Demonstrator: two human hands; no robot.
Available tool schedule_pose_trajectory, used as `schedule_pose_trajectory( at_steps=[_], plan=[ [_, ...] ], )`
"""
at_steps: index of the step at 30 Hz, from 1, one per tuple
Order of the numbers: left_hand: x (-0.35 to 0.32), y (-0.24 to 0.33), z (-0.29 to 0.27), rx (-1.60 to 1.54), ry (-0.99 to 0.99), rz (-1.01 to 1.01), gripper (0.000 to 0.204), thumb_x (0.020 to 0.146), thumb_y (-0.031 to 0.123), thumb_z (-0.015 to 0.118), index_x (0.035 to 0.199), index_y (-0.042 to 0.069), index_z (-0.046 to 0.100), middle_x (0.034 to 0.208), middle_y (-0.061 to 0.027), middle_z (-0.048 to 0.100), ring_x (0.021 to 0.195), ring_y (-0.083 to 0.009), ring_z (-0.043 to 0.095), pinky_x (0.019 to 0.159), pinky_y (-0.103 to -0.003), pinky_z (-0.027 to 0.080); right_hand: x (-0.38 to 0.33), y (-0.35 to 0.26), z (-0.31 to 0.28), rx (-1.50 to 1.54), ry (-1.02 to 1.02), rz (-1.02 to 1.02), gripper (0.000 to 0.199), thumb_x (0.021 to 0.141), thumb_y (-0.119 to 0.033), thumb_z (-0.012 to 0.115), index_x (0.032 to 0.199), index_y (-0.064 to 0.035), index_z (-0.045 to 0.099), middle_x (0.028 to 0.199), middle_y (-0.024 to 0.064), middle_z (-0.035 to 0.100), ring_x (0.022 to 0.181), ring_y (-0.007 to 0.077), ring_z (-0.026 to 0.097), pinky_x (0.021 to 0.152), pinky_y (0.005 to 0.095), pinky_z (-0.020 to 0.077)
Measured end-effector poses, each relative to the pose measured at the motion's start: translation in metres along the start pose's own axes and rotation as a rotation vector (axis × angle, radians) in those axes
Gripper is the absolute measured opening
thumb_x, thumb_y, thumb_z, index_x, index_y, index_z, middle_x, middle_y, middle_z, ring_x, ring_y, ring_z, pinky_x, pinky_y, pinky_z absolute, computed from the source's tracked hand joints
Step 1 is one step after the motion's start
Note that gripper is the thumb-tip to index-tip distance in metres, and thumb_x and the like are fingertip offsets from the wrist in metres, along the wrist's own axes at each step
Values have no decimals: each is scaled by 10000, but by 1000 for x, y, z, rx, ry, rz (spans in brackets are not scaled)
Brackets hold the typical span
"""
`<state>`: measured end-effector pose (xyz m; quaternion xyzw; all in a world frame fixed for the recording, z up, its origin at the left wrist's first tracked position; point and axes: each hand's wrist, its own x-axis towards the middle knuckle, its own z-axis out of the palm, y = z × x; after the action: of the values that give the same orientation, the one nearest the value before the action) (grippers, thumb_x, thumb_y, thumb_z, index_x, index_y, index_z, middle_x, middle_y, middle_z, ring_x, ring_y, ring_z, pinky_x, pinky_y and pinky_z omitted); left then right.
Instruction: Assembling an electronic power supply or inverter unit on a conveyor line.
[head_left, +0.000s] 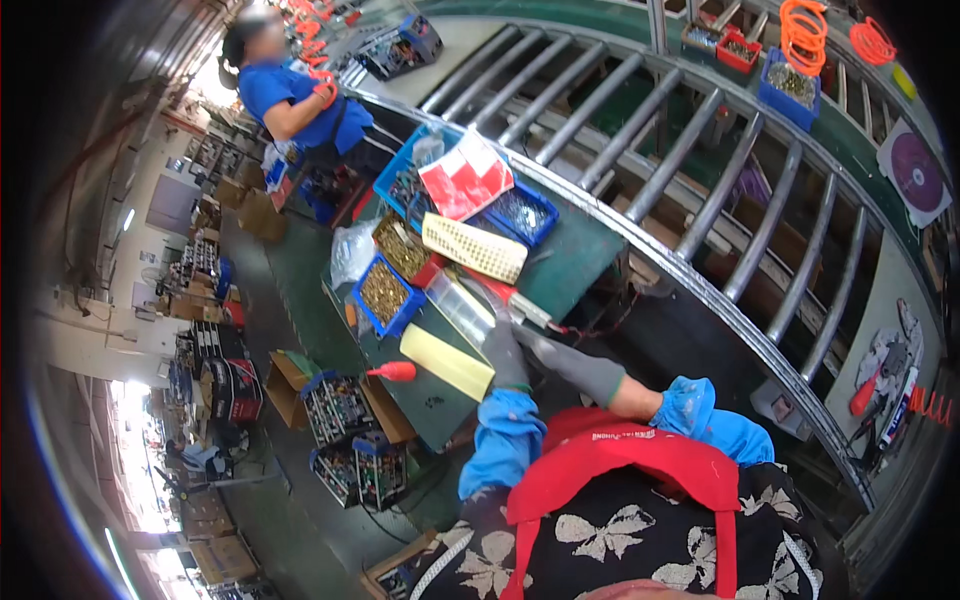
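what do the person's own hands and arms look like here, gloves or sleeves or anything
Both hands wear grey knit gloves: the left hand and the right hand. Each forearm has a loose, crinkled blue sleeve cover, the left sleeve cover and the right sleeve cover. A short bare stretch shows between the right glove and its cover.

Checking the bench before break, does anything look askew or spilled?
Nothing spilled. The pale perforated tray lies tilted across the blue bins, and a red-and-white bag slumps over them. The gloved hands rest by a clear tube.
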<state>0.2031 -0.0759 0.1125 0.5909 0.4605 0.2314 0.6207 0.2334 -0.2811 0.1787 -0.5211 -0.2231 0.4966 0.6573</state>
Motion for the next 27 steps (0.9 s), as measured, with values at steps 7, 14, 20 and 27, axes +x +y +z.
schedule_pose_trajectory(
  at_steps=[7, 14, 20, 27],
  plan=[
    [87, 24, -77, 162, 153, 210, 470, 961, 367, 524, 754, -41, 632, 727, -98, 634, 654, -194, 583, 580, -356, 460, -62, 45, -47, 303, 407, 317, 289, 984, -203, 550, 1170, 8, 617, 995, 117, 694, 872, 158, 670, 784, 267, 529],
    [151, 5, -131, 824, 397, 555, 321, 926, 336, 566, 1135, 105, 642, 918, -137, 700, 848, -315, 665, 804, -411, 516, -124, 150, -84, 294, 824, 515, 216, 942, -178, 568, 1061, -13, 640, 882, 92, 678, 748, 147, 651, 665, 262, 530],
    [109, -44, -91, 610, -2, 562, 204, 878, 198, 629, 997, 43, 687, 985, -123, 674, 901, -256, 656, 824, -377, 506, -152, 229, -100, 103, 916, 649, 224, 932, -174, 561, 1041, -3, 655, 848, 97, 682, 695, 176, 653, 622, 286, 529],
    [110, -96, -55, 853, -86, 587, 245, 878, 183, 570, 1065, 59, 670, 1051, -155, 665, 980, -335, 628, 874, -415, 490, -153, 286, -112, -492, 933, 642, 235, 910, -178, 582, 1019, 5, 680, 798, 85, 682, 672, 166, 647, 621, 316, 528]
  ],
)
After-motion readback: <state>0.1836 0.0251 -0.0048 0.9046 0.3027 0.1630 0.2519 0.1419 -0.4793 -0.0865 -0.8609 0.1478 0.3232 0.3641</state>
